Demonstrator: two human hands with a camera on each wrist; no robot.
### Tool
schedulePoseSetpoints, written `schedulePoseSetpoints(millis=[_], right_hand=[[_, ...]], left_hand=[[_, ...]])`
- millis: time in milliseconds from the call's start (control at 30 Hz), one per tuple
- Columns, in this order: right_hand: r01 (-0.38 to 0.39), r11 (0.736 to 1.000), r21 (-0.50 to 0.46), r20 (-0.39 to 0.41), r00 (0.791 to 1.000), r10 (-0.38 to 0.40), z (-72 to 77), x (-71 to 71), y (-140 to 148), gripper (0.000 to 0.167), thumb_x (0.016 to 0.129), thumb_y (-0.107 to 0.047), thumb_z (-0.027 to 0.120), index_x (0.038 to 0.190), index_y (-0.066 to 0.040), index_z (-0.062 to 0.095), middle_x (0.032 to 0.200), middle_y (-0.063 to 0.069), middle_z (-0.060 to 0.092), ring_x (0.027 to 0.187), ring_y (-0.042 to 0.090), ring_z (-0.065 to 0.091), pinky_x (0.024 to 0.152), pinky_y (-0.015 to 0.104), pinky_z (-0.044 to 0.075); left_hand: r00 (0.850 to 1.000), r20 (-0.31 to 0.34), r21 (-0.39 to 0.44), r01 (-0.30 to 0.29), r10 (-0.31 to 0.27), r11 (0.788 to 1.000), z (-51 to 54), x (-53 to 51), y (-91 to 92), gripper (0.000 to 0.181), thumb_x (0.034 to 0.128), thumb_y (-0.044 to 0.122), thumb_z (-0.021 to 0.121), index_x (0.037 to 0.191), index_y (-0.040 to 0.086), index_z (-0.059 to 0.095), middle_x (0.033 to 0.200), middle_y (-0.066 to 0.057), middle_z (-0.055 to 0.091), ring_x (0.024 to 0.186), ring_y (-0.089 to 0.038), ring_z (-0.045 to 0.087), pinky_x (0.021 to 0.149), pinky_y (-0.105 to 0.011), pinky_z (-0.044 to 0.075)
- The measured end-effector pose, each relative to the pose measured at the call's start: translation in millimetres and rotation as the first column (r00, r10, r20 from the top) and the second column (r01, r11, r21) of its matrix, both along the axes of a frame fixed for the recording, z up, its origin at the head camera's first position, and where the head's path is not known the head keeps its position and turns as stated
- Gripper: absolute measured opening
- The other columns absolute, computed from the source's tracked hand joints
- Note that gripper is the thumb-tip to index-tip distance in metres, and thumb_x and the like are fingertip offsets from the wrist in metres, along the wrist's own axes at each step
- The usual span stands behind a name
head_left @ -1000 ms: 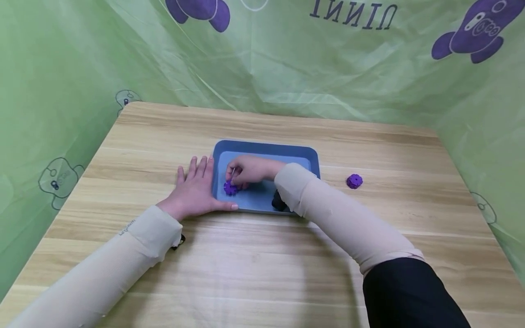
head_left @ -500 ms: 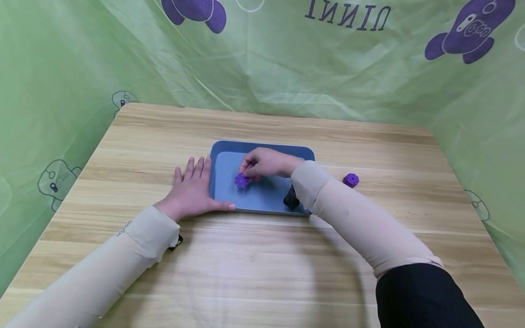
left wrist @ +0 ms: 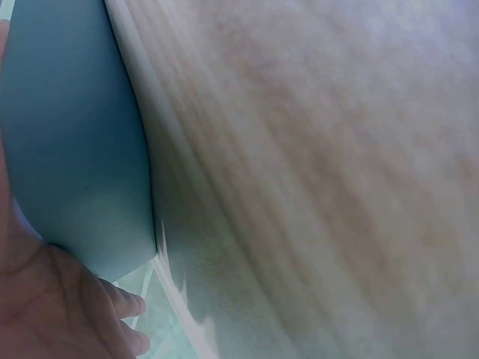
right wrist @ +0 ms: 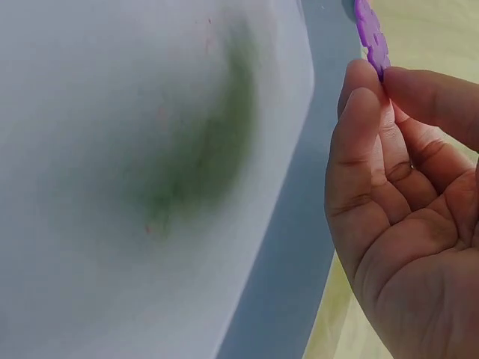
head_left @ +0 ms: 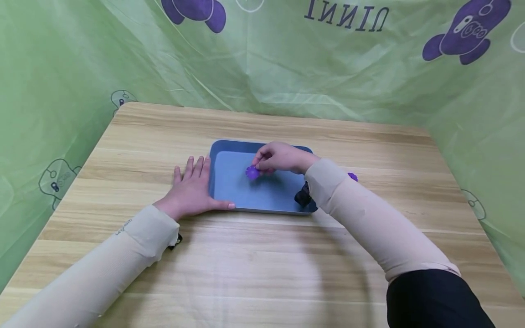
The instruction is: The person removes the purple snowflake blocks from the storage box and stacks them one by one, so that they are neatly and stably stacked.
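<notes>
My right hand [head_left: 285,157] pinches a purple notched plastic disc [head_left: 252,172] between thumb and fingertips, over the blue tray [head_left: 234,193]. In the right wrist view the thin disc [right wrist: 373,37] stands edge-on at the fingertips, apart from the tray floor. My left hand [head_left: 193,191] rests beside the tray's left end, fingers spread and straight, with its thumb along the front edge. Part of that palm [left wrist: 52,307] shows beside the tray's outer wall [left wrist: 82,142] in the left wrist view.
More purple plastic [head_left: 352,176] lies on the wooden table [head_left: 254,264] right of the tray, mostly hidden behind the right sleeve [head_left: 369,218]. A black wrist camera [head_left: 302,196] hangs under the right cuff. Green printed cloth [head_left: 279,68] surrounds the table's back and sides.
My right hand has lifted the disc from the tray's left part and moved it right and towards the back. The left hand keeps its place. The sleeve now covers much of the other purple plastic.
</notes>
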State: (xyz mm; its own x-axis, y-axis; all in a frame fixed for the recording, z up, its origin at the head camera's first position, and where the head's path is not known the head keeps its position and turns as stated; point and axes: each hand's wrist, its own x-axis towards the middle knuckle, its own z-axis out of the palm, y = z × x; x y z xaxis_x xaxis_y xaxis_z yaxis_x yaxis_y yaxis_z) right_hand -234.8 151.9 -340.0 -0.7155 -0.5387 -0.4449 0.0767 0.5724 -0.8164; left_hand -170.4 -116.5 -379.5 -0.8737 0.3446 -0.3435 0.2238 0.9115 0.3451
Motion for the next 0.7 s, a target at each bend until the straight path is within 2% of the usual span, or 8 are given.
schedulePoseSetpoints(millis=[367, 700], right_hand=[[0.084, 0.996, 0.006, -0.029, 0.996, -0.084, 1.4, 1.5, 25, 0.012, 0.102, -0.004, 0.062, 0.109, 0.003, 0.069, 0.093, 0.009, 0.069, 0.088, 0.022, 0.064, 0.084, 0.036, 0.057], [0.144, 0.989, 0.032, -0.045, 0.989, -0.143, 1.2, 9.9, 60, 0.017, 0.103, -0.005, 0.060, 0.114, 0.006, 0.067, 0.098, 0.010, 0.068, 0.091, 0.023, 0.061, 0.085, 0.036, 0.055]], left_hand=[[1.000, -0.010, 0.006, -0.001, 0.001, 1.000, 1.5, 0.4, 0.3, 0.152, 0.0681, 0.088, 0.070, 0.162, -0.005, -0.005, 0.168, -0.030, -0.002, 0.153, -0.048, -0.013, 0.116, -0.069, -0.012], [1.000, -0.011, 0.005, -0.001, 0.001, 1.000, 1.8, 1.0, 0.1, 0.151, 0.0689, 0.087, 0.070, 0.162, -0.006, -0.004, 0.169, -0.030, -0.002, 0.153, -0.047, -0.013, 0.117, -0.069, -0.012]])
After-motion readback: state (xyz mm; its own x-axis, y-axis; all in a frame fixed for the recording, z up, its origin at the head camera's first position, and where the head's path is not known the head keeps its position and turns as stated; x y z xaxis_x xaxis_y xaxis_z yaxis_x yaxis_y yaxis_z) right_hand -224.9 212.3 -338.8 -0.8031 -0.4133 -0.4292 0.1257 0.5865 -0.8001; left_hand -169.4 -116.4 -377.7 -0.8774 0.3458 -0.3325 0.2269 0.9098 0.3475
